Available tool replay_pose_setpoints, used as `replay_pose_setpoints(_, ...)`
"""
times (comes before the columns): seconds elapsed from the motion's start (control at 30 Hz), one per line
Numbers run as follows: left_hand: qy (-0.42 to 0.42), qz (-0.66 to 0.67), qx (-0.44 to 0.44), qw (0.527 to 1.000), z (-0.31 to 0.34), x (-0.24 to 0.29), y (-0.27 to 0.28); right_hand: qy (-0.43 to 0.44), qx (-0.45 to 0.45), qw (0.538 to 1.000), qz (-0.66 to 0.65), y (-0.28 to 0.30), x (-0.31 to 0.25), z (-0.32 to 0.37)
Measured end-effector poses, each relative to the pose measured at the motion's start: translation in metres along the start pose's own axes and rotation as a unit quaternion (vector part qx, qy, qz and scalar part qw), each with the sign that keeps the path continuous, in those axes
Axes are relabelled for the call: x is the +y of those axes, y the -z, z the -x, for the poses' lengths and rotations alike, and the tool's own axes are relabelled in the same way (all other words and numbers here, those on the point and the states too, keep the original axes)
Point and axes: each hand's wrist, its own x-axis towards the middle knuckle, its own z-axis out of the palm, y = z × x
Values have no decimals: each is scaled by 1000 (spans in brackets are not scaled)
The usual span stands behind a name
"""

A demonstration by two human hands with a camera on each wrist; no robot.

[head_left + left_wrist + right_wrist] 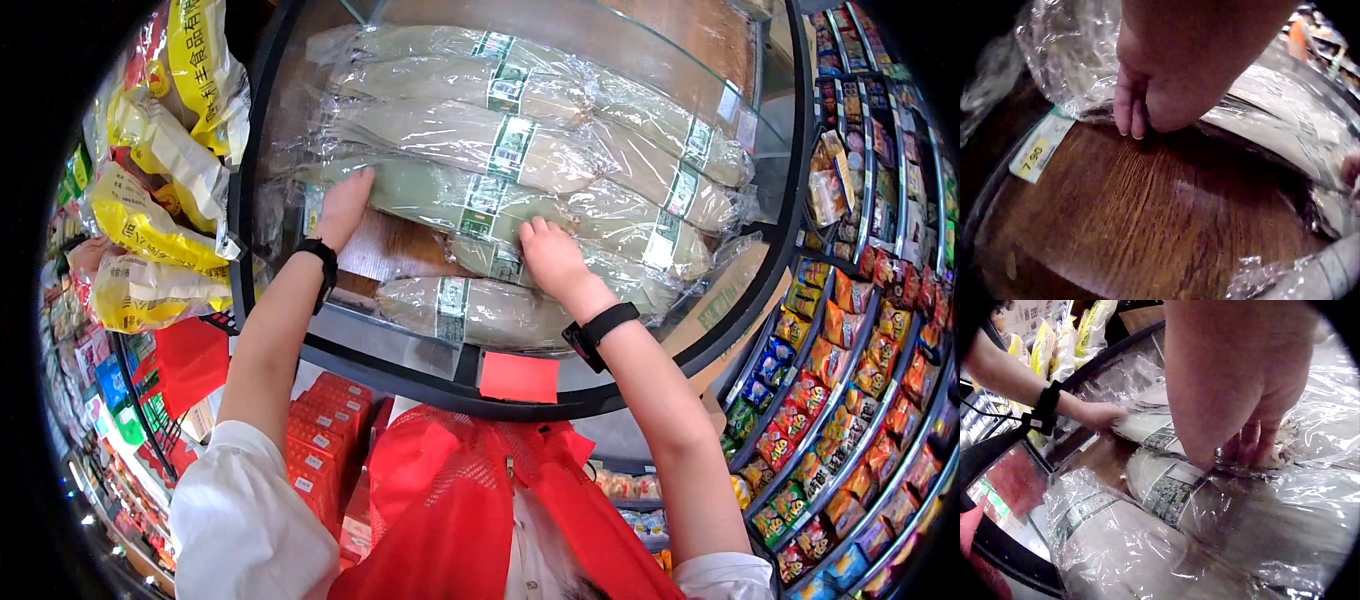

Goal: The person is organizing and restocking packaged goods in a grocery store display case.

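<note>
A long, pale-green pack (420, 197) in clear plastic with a green-and-white label lies across the front of a row of similar packs. My left hand (345, 205) grips its left end, and in the left wrist view the left hand's fingers (1130, 115) curl at the pack's lower edge over brown wood. My right hand (552, 258) holds the same pack near its right end; in the right wrist view the right hand's fingertips (1254, 453) are tucked in at the plastic. Another wrapped pack (500, 312) lies nearer the front rim.
Several packs (520, 95) fill the back of the black-rimmed display case (620, 398). A price tag (1041, 147) reading 7.90 lies beside the bare wooden base (400, 247). Yellow-and-white bags (165, 190) hang at the left; snack shelves (830, 400) stand at the right.
</note>
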Motion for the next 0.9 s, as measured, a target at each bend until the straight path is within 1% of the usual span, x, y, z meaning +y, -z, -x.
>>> replay_pose_setpoints(0.03, 24, 13, 26, 999, 0, -2, -6, 35, 10, 999, -24, 1, 0, 2)
replay_pose_setpoints(0.07, 48, 26, 51, 997, 1, -4, -10, 38, 9, 999, -22, 2, -2, 4)
replay_pose_setpoints(0.1, 74, 44, 34, 996, 2, -6, -15, 40, 13, 998, -39, 4, -4, 7)
replay_pose_setpoints(0.13, 77, 46, 35, 995, 4, -3, -12, 43, 17, 997, -57, 5, -7, 11)
replay_pose_setpoints(0.17, 78, 61, 6, 995, 10, -2, -2, 54, 18, 997, -57, 9, -10, 14)
replay_pose_setpoints(0.2, 79, 77, -22, 994, 17, -2, 8, 46, 24, 995, -79, 16, -13, 21)
replay_pose_setpoints(0.27, 78, 131, -32, 988, 53, 12, 53, 43, 30, 991, -125, 37, -24, 34)
replay_pose_setpoints(0.3, 85, 129, 4, 988, 78, 20, 77, 49, 29, 987, -148, 49, -30, 43)
replay_pose_setpoints(0.33, 60, 154, 109, 980, 107, 22, 92, 70, 63, 986, -139, 47, -29, 53)
replay_pose_setpoints(0.37, 66, 146, 158, 974, 141, 24, 110, 28, 16, 985, -168, 63, -37, 65)
replay_pose_setpoints(0.4, 87, 165, 180, 966, 180, 33, 154, 73, 55, 980, -175, 69, -39, 80)
replay_pose_setpoints(0.43, 117, 181, 206, 954, 224, 30, 177, 69, 43, 981, -176, 69, -37, 93)
replay_pose_setpoints(0.47, 137, 203, 235, 941, 259, 25, 188, 34, -1, 980, -194, 89, -47, 107)
replay_pose_setpoints(0.53, 222, 122, 301, 919, 342, -6, 196, 45, -3, 982, -183, 92, -49, 125)
replay_pose_setpoints(0.6, 300, 62, 370, 877, 418, -50, 189, 15, -6, 981, -193, 98, -55, 139)
replay_pose_setpoints(0.63, 336, -8, 381, 861, 455, -68, 192, -2, -1, 978, -210, 101, -62, 143)
replay_pose_setpoints(0.67, 357, -49, 395, 845, 491, -95, 185, -25, 4, 974, -226, 105, -73, 149)
replay_pose_setpoints(0.7, 374, -105, 404, 828, 523, -119, 185, -13, 9, 975, -221, 109, -87, 152)
replay_pose_setpoints(0.73, 410, -79, 411, 810, 556, -152, 177, -23, 18, 979, -203, 112, -102, 153)
replay_pose_setpoints(0.77, 442, -94, 389, 803, 581, -184, 172, -35, 27, 981, -186, 112, -120, 154)
replay_pose_setpoints(0.8, 474, -107, 365, 794, 605, -216, 166, -26, 33, 983, -181, 108, -137, 152)
replay_pose_setpoints(0.83, 478, -109, 372, 788, 630, -257, 149, -34, 36, 982, -180, 102, -157, 148)
replay_pose_setpoints(0.87, 517, -127, 309, 788, 653, -296, 116, -47, 35, 983, -175, 96, -178, 145)
replay_pose_setpoints(0.9, 552, -143, 243, 785, 673, -329, 86, -29, 45, 985, -166, 86, -203, 139)
